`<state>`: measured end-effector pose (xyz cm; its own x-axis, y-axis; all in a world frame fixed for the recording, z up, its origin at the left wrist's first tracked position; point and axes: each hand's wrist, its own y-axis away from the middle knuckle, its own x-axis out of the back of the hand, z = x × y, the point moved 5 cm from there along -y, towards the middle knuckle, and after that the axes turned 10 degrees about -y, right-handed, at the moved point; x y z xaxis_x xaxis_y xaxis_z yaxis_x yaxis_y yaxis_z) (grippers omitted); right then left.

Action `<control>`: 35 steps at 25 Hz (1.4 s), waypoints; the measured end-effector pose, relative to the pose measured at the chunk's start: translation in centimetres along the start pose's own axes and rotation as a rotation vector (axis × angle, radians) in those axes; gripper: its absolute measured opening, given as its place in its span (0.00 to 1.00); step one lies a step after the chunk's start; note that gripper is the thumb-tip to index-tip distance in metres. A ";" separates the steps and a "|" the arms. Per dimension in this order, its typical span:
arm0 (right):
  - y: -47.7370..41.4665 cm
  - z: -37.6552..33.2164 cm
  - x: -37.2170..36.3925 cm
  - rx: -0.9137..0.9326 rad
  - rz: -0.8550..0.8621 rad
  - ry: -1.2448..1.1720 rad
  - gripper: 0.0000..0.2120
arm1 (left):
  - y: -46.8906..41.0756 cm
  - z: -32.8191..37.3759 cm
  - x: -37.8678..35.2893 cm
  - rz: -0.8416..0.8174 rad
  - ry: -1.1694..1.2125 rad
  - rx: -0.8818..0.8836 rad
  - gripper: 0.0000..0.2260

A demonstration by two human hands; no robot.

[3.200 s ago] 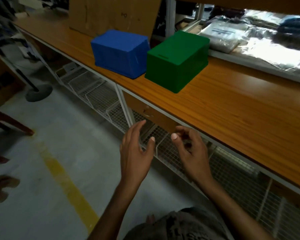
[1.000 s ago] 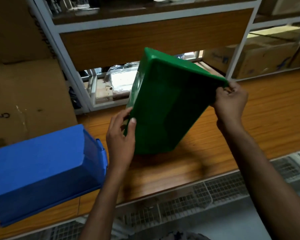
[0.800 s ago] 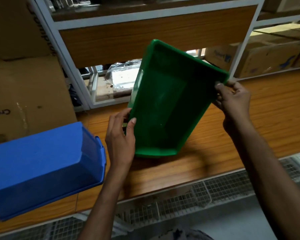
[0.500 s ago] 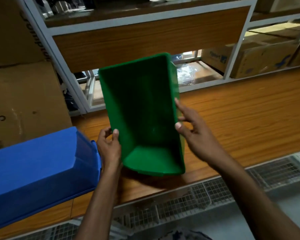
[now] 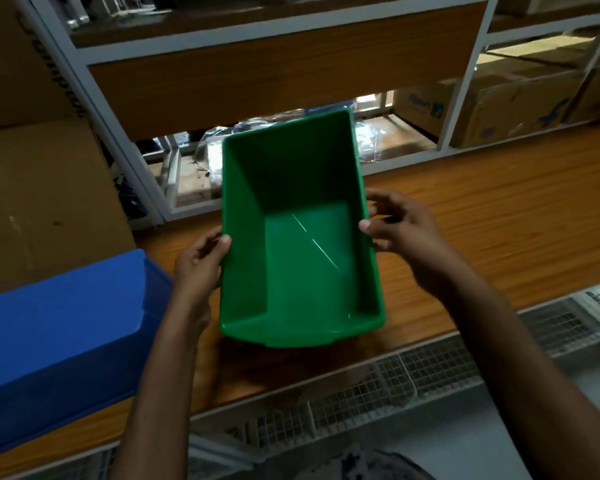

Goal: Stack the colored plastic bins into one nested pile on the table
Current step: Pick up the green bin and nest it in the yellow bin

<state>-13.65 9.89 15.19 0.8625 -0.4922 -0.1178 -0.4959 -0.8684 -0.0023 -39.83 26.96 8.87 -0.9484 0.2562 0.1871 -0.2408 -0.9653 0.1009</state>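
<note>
Green bin (image 5: 302, 258) sits mouth-up on the table (image 5: 499, 216), left hand (image 5: 196, 268) gripping its rim, right hand (image 5: 400, 230) loosening — next, likely, upending the blue bin (image 5: 59, 323) beside it.

open bin (image 5: 302, 265) mouth-up on table (image 5: 499, 216), between left hand (image 5: 198, 268) and right hand (image 5: 402, 230); second bin (image 5: 59, 334) inverted at left; shelving (image 5: 278, 57) behind.

I see a smooth green plastic bin (image 5: 302, 258) with a slight sheen and a pale scratch across its floor, a matt blue plastic bin (image 5: 59, 341), a grained, varnished wooden tabletop (image 5: 499, 216) and plain brown cardboard boxes (image 5: 32, 188).
</note>
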 end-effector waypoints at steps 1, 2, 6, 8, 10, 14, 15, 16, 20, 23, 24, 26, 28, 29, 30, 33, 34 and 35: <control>-0.7 0.2 0.7 -0.098 0.009 -0.075 0.18 | -0.1 1.2 -0.1 -0.056 -0.010 0.015 0.09; -1.4 0.8 1.3 -0.196 0.015 -0.137 0.15 | -0.3 1.9 -0.2 -0.086 -0.020 0.039 0.07; -1.6 3.7 2.8 -0.486 0.017 -0.248 0.06 | -0.1 3.3 -1.5 -0.109 0.011 0.107 0.05; -0.6 4.1 3.3 -0.521 0.023 -0.253 0.16 | 0.3 3.1 -2.0 -0.138 0.008 0.108 0.08; 0.6 3.9 3.4 -0.514 0.016 -0.229 0.18 | 0.8 2.8 -2.3 -0.185 -0.007 0.099 0.08; 3.2 4.3 4.8 -0.448 0.064 -0.138 0.24 | 2.2 2.6 -3.3 -0.315 -0.095 0.011 0.11; 4.0 4.6 5.1 -0.427 0.077 -0.118 0.27 | 2.6 2.5 -3.5 -0.338 -0.097 -0.023 0.13; 4.9 4.9 5.3 -0.409 0.093 -0.112 0.30 | 3.1 2.3 -3.7 -0.350 -0.086 -0.049 0.14; 9.3 5.6 6.6 -0.308 0.232 -0.095 0.30 | 5.6 0.1 -5.0 -0.408 -0.060 -0.105 0.17; 12.9 5.5 8.3 -0.223 0.326 -0.058 0.27 | 7.6 -1.1 -6.7 -0.516 -0.053 -0.153 0.20; 14.2 5.4 8.9 -0.191 0.361 -0.047 0.27 | 8.2 -1.2 -7.4 -0.553 -0.048 -0.165 0.21; 17.1 5.0 10.5 -0.117 0.446 0.007 0.28 | 9.5 -1.2 -9.6 -0.633 -0.045 -0.182 0.22; 19.9 4.7 12.1 -0.060 0.522 0.070 0.28 | 11.1 -1.0 -11.9 -0.685 -0.050 -0.197 0.24; 21.1 4.8 12.8 -0.044 0.542 0.083 0.28 | 11.8 -1.1 -13.0 -0.699 -0.051 -0.202 0.24; 22.4 4.9 13.6 -0.036 0.560 0.080 0.28 | 12.5 -1.2 -14.2 -0.713 -0.053 -0.209 0.23; 26.8 5.7 17.1 -0.045 0.636 0.064 0.27 | 15.1 -1.7 -18.4 -0.767 -0.075 -0.224 0.22; 28.3 5.8 18.5 -0.053 0.658 0.061 0.27 | 16.3 -1.8 -19.9 -0.791 -0.080 -0.225 0.22; 30.0 5.7 20.1 -0.062 0.683 0.063 0.27 | 17.7 -1.9 -21.7 -0.814 -0.091 -0.222 0.22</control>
<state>-11.74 -25.69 7.10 0.3638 -0.9313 -0.0143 -0.9253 -0.3632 0.1092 -23.92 4.25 4.77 -0.4440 0.8692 0.2177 -0.8849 -0.4635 0.0456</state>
